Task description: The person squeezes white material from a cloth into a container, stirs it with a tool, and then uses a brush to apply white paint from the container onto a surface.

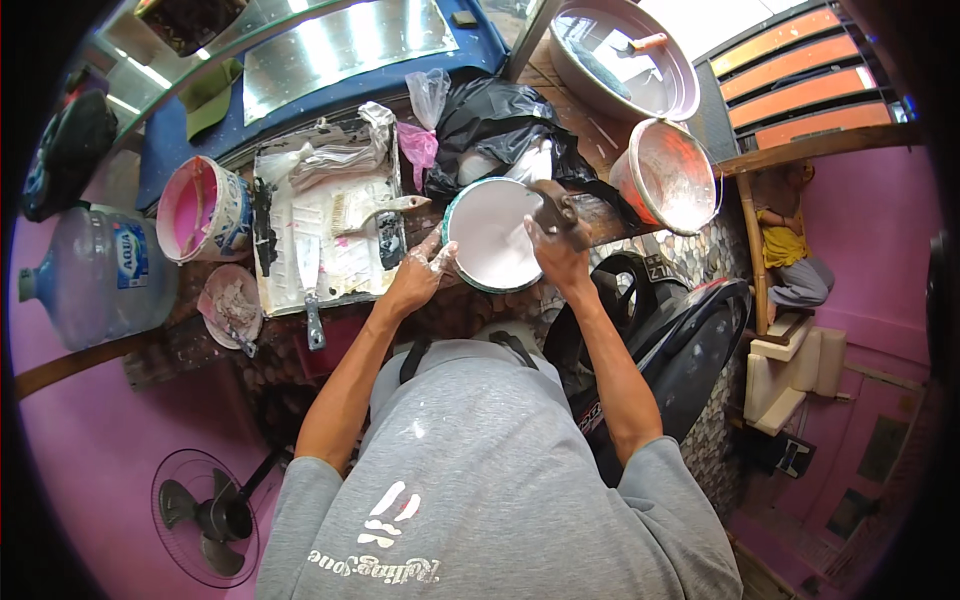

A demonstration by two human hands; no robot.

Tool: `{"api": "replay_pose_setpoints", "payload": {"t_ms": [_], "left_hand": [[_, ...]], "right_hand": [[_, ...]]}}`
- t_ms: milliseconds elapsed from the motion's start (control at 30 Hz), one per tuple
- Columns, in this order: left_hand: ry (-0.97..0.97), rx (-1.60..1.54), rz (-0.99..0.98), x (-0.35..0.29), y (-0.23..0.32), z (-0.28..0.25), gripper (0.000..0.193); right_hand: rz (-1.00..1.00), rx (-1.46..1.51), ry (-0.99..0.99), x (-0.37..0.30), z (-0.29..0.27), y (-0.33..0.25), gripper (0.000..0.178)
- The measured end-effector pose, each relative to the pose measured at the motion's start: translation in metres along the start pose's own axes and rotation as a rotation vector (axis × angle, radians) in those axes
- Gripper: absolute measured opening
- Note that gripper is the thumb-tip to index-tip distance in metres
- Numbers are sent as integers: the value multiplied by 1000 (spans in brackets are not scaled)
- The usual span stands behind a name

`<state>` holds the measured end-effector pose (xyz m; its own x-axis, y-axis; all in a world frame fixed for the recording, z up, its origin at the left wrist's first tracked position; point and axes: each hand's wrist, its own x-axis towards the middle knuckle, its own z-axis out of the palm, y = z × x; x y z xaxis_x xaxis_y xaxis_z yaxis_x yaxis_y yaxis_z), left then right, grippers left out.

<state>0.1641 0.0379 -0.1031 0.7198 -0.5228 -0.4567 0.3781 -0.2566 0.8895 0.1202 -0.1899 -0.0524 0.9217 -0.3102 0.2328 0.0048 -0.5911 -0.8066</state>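
A round white bucket (488,240) with a greenish rim stands before me, pale and whitish inside. My left hand (425,272), smeared with white, grips its left rim. At the right rim, my right hand (560,255) is closed on a dark tool (556,205), partly over the opening; its exact kind is unclear. Just left of the bucket lies a paint tray (275,275) coated in white. It carries a paintbrush (372,208), a scraper (312,290) with its handle over the near edge, and a crumpled whitish cloth (345,155).
Left of the tray stand a pink paint bucket (205,215), a small dish (225,300) and a water jug (110,275). Black plastic bags (495,120) lie behind. A smeared bucket (668,175) and wide basin (680,85) are right; a black bag (680,350) is near my right arm.
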Motion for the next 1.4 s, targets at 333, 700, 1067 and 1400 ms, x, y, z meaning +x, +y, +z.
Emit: {"api": "replay_pose_setpoints", "payload": {"t_ms": [333, 700, 1067, 1400], "left_hand": [[58, 148, 164, 4, -11, 1, 51], [28, 192, 191, 2, -1, 2, 52], [84, 203, 268, 0, -3, 4, 52], [33, 99, 189, 7, -15, 2, 53]], "right_hand": [[-249, -85, 103, 15, 18, 10, 16], [-227, 51, -33, 15, 47, 5, 20], [-186, -16, -126, -15, 10, -22, 26], [-391, -70, 117, 19, 19, 14, 19]]}}
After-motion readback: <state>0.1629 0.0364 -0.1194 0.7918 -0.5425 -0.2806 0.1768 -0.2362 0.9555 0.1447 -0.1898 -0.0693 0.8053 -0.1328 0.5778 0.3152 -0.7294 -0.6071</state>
